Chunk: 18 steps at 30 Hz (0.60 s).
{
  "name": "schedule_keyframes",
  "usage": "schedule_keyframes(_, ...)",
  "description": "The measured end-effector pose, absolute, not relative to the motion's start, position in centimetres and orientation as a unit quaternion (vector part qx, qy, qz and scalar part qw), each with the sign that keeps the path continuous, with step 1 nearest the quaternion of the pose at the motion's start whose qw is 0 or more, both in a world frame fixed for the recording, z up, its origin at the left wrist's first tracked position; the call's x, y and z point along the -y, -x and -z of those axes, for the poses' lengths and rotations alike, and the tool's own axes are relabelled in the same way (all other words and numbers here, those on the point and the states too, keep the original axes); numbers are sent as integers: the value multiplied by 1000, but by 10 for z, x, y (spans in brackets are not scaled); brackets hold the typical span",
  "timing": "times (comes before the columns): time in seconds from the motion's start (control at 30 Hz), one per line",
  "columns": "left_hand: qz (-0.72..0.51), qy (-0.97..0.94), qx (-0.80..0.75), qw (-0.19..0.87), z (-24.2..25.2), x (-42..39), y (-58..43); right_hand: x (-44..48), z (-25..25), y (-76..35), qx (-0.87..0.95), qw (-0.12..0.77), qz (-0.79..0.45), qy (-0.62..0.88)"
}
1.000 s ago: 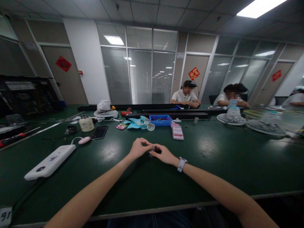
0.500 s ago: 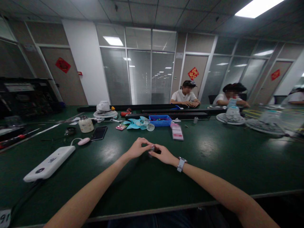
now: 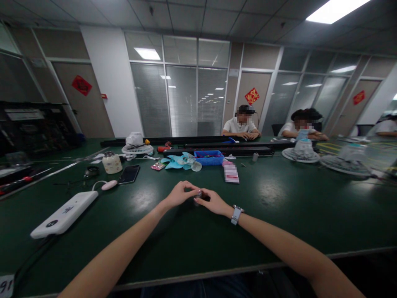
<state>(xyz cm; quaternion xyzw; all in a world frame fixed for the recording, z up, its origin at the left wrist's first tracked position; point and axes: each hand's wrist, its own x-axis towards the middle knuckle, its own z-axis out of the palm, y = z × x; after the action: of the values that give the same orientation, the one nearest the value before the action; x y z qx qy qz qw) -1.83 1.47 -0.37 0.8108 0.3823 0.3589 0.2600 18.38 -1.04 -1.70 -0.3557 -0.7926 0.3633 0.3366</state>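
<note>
Both my hands meet at the middle of the green table [image 3: 279, 215]. My left hand [image 3: 180, 193] has its fingers curled and pinched on a small grey part [image 3: 199, 194]. From the other side my right hand [image 3: 213, 202], with a watch [image 3: 236, 215] on the wrist, pinches the same part. Most of the part is hidden by my fingers, so I cannot make out what it is.
A white power bank [image 3: 64, 215] with a cable lies at the left. Further back are a phone [image 3: 129, 174], a jar [image 3: 112, 162], a blue fan blade [image 3: 178, 161], a blue tray [image 3: 209, 157] and fan parts [image 3: 136, 144]. Other people sit at the far side.
</note>
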Motion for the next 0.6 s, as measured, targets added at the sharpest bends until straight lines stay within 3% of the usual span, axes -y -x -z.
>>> schedule_keyframes(0.33, -414, -748, -493, 160, 17, -14, 4, 8, 20, -182, 793, 345, -368, 341)
schedule_keyframes(0.6, -389, -793, -446, 146, 7, -9, 9, 4, 26, -183, 795, 353, -357, 340)
